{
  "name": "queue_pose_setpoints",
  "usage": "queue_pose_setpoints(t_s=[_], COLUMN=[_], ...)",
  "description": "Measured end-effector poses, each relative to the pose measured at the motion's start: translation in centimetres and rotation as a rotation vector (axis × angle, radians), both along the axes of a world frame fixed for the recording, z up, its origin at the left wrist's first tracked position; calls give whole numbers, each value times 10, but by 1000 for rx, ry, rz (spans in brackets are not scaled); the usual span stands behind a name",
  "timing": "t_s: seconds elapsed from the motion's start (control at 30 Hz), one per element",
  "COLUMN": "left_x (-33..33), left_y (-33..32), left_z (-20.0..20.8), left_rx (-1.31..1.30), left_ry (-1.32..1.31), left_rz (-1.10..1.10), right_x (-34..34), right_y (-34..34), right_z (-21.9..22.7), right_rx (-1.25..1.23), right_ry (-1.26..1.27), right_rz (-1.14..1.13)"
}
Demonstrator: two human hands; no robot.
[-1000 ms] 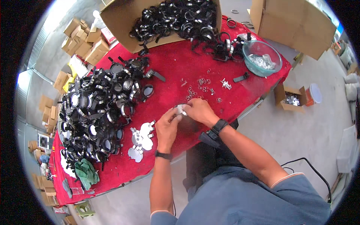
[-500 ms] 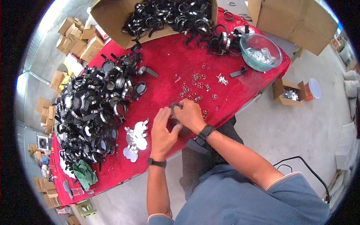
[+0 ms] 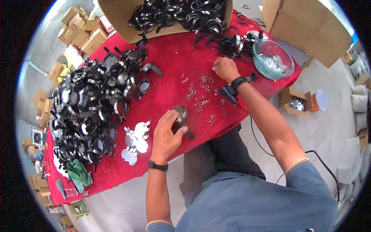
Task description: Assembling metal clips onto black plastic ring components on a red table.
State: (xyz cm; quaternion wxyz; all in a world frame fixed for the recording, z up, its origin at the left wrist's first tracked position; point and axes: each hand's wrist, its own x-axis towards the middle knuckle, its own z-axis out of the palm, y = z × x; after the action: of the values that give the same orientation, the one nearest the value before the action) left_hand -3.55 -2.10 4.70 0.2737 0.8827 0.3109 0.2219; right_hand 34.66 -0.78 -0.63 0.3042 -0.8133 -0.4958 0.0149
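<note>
My left hand (image 3: pixel 167 133) is curled round a wristwatch (image 3: pixel 181 111) near the table's front edge, fingertips at its round case and thumb beside its dark strap. Farther right, my right hand (image 3: pixel 226 69) is over the red cloth with its fingers drawn together; what they hold, if anything, is hidden. Small metal buckle-like loops (image 3: pixel 201 103) lie scattered between my hands. A big heap of black-strapped watches (image 3: pixel 102 91) covers the left side. White and silver round pieces with tabs (image 3: pixel 137 137) rest left of my left hand.
An open carton (image 3: pixel 121 29) of watches stands at the far edge, with more watches (image 3: pixel 234 42) spilling beside it. A teal bowl (image 3: pixel 258 65) holds clear wrapped pieces at the right. A green cloth (image 3: pixel 80 176) lies at the near left. A black cable (image 3: pixel 262 149) hangs near my right arm.
My right hand has left the watch and moved away to the far right, over the cloth. My left hand stays at the watch, whose case and strap now show more.
</note>
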Motion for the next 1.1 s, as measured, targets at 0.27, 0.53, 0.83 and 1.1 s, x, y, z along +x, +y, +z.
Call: queue_pose_setpoints(t_s=[0.27,0.53,0.83,1.1], left_x=[0,3,9,3], left_y=[3,1,3,2], left_z=[0,1,-3,5], left_rx=[18,-32,-30,19], left_ry=[-18,8,-28,12], left_rz=[9,41,2,32], right_x=[2,37,12,-138], right_y=[9,18,-2,-88], right_z=[-18,-22,-3,43], right_rx=[19,-97,2,235], right_ry=[53,453,119,578], right_rz=[-47,-62,-60,512])
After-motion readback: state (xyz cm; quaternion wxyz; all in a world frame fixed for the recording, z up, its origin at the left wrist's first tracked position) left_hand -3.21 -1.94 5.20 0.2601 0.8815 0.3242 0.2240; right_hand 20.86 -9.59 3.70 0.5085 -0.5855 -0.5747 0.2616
